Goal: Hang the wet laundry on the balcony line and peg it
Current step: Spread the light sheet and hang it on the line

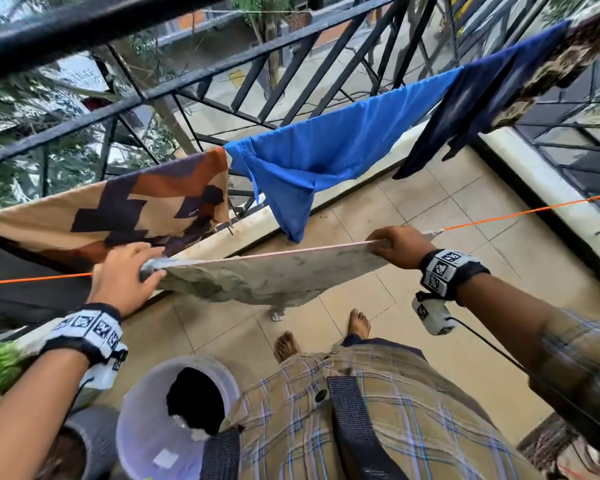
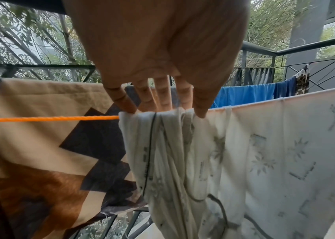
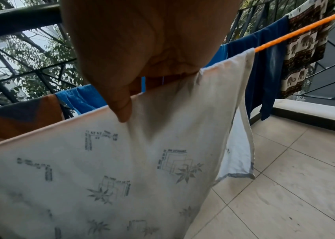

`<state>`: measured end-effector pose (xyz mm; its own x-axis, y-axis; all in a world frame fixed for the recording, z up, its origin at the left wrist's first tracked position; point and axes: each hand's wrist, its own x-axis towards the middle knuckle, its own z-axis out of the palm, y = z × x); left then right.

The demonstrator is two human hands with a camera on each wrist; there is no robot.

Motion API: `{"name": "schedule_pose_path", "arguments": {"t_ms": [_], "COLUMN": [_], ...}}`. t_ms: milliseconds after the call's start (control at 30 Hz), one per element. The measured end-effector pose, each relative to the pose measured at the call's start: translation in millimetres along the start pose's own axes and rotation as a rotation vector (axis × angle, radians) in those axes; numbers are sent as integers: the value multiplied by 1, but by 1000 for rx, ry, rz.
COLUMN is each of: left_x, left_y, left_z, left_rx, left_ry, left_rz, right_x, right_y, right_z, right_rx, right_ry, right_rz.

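Observation:
A white cloth with a grey printed pattern [image 1: 267,282] [image 2: 264,153] [image 3: 101,169] hangs folded over the orange line [image 1: 516,214] [image 2: 50,119] [image 3: 305,27]. My left hand [image 1: 129,275] [image 2: 162,105] holds its bunched left end at the line, thumb in front and middle fingers behind the folds. My right hand [image 1: 395,245] [image 3: 125,97] pinches the cloth near its right end, thumb on the near face and fingers over the line. Between the hands the top edge runs straight.
On the farther line by the black railing [image 1: 187,88] hang a brown zigzag cloth [image 1: 118,206], a bright blue cloth [image 1: 326,150], a navy garment [image 1: 471,109] and a brown patterned cloth [image 1: 568,57]. A pale bucket [image 1: 146,427] with dark laundry [image 1: 198,400] stands at my feet.

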<state>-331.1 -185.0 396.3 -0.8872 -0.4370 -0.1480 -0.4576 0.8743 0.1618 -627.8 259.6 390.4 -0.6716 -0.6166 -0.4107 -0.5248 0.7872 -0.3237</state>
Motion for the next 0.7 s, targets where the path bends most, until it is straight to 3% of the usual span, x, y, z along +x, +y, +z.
{"name": "schedule_pose_path", "arguments": {"t_ms": [167, 333, 500, 633, 700], "left_x": [10, 12, 12, 7, 1], "left_y": [10, -6, 6, 16, 18], "left_z": [0, -5, -18, -41, -51], "left_rx": [37, -52, -87, -143, -162], "left_ry": [-121, -121, 19, 250, 278], "left_rz": [-91, -15, 7, -37, -71], "right_x": [2, 9, 7, 9, 11], "right_y": [7, 27, 43, 47, 46], "right_z": [-12, -23, -31, -36, -40], "right_rx": [88, 41, 56, 86, 101], "right_ry": [74, 110, 23, 102, 155], "right_rz": [45, 165, 164, 145, 158]}}
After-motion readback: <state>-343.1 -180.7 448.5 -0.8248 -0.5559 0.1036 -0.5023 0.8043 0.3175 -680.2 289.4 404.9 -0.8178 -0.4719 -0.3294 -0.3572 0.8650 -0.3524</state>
